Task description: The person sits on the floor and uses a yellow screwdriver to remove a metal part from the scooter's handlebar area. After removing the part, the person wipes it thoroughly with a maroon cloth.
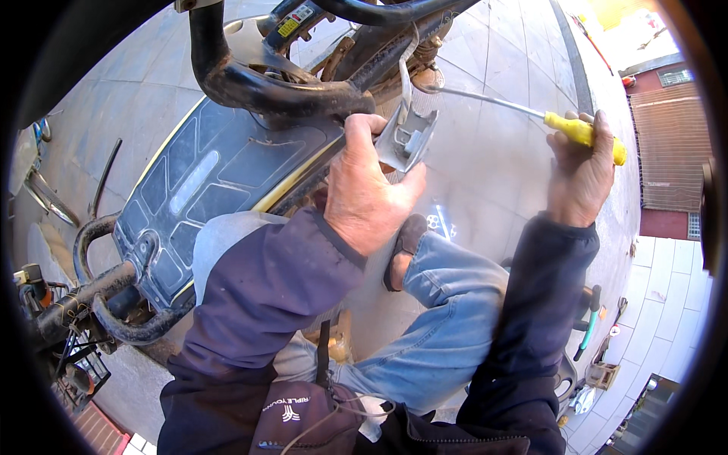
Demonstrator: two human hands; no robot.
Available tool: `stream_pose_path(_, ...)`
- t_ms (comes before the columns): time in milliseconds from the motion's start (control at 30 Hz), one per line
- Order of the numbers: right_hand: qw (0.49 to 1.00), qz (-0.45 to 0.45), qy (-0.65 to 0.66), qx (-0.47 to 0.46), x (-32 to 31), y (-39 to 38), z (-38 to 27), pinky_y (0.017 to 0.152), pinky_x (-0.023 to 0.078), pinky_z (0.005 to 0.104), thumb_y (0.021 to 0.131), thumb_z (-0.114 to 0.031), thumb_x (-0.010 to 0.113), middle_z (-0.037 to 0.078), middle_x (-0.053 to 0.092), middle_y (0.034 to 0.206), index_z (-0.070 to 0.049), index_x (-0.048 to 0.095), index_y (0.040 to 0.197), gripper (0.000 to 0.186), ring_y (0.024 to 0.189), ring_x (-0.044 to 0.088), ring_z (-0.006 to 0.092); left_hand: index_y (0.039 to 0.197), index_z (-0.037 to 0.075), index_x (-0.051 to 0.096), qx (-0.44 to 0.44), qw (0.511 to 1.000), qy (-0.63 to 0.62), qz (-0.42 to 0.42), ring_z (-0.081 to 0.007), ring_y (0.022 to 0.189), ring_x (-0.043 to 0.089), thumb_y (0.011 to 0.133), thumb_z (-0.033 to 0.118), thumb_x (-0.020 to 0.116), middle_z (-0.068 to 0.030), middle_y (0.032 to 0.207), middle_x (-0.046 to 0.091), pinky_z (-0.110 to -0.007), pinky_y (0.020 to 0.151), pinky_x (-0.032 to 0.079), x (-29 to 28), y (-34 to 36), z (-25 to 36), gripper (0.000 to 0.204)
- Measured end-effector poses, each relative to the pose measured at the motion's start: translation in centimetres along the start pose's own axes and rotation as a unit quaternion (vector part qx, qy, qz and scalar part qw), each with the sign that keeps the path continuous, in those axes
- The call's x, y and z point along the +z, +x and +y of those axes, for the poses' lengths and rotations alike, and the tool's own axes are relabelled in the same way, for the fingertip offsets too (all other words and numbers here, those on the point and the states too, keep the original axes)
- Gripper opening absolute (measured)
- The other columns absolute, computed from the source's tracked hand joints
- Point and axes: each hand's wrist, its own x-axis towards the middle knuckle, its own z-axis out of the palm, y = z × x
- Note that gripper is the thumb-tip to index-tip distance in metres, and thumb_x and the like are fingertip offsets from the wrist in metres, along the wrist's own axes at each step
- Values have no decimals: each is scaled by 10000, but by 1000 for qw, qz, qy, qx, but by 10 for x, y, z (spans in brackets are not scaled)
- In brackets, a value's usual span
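My left hand (365, 199) grips a small grey shell-shaped housing (415, 135) between fingers and thumb. Its hollow side shows a pale block inside, and a light cable (406, 83) runs up from it to the vehicle frame. My right hand (575, 171) is closed round the yellow handle of a screwdriver (580, 130). The long shaft points left, its end near a round brownish part (429, 79) beside the frame; I cannot tell whether they touch. Just left of my left hand is the end of a thick black tube (288, 95).
A dark ribbed footboard (208, 174) with yellow edging lies left of my left arm. Bent black bars (125, 318) stand at its lower end. Several tools, among them one with a teal handle (588, 334), lie on the ground at right. My knee and foot (407, 246) are below my hands.
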Motion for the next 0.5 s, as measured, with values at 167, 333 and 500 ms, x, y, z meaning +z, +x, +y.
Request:
stream_pose_path(167,998,-16,-53,27,5,-9,-1,574,599,267,857,-256,691,177,671,859,22,598,963,312,621,685,191,1158,23,327,22,995,-95,-19,-146,1023,578,794,-70,656,-114,1121,511,-291,891,491,3,1,-6,499)
stream_pose_path(333,996,-43,-68,46,8,-11,-2,577,597,278,840,-258,711,184,673,861,28,603,968,332,619,691,200,1178,40,316,42,990,-129,-48,-148,1050,564,800,-66,651,-105,1137,498,-297,907,481,4,2,-2,516)
stream_pose_path(500,994,-52,-76,51,11,-15,-2,584,596,278,839,-272,712,188,677,874,21,611,962,333,605,687,194,1253,38,324,39,988,-141,-51,-155,1065,562,821,-37,649,-101,1159,523,-307,914,472,2,2,-1,546)
